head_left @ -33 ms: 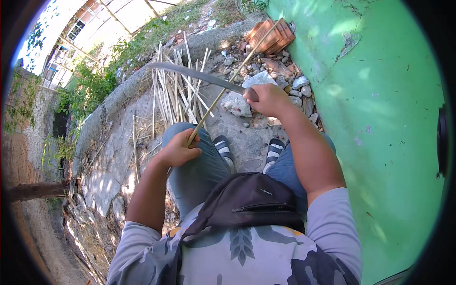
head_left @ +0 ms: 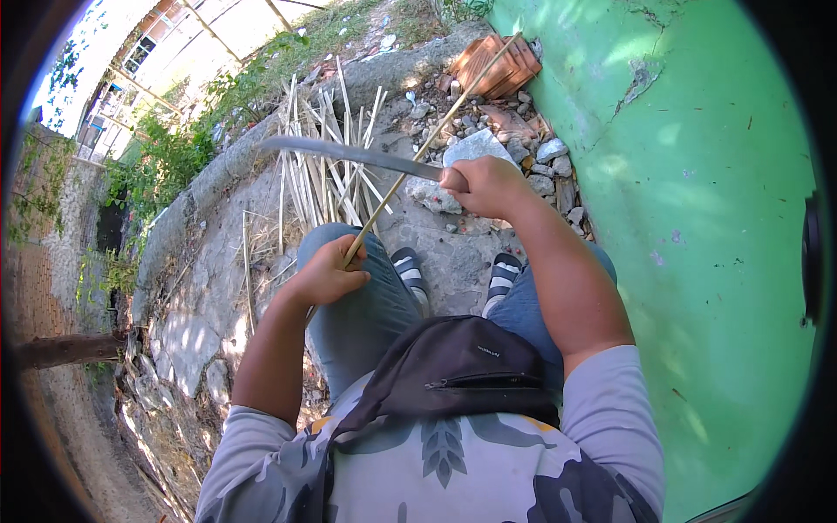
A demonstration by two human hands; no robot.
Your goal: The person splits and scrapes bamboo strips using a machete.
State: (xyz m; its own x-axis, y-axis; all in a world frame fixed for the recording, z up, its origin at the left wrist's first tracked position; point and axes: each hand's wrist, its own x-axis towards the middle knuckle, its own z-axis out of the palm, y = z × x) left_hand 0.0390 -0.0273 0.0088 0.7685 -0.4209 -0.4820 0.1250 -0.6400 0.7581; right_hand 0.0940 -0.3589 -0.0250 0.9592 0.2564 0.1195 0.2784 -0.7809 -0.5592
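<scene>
My left hand (head_left: 333, 272) is closed around a long, thin strip of bamboo or wood (head_left: 453, 109), resting against my left knee. From there the strip slants up and away to the right, toward the stacked tiles. My right hand (head_left: 488, 187) grips the handle of a long-bladed machete (head_left: 349, 153), its blade pointing left. The blade crosses the strip well beyond my left hand. Whether its edge touches the strip, I cannot tell. Behind the blade, a heap of pale split strips (head_left: 318, 179) lies on the ground.
Orange-brown tiles (head_left: 495, 68) are stacked at the far right among stones and rubble (head_left: 551, 152). A green wall (head_left: 697, 261) runs along my right side. Beyond the low concrete kerb (head_left: 218, 170) grow green plants. A black bag (head_left: 453, 366) lies in my lap.
The machete has shifted slightly toward me, its tip now lower in the picture. My right hand moved with it. My left hand and the strip look unmoved.
</scene>
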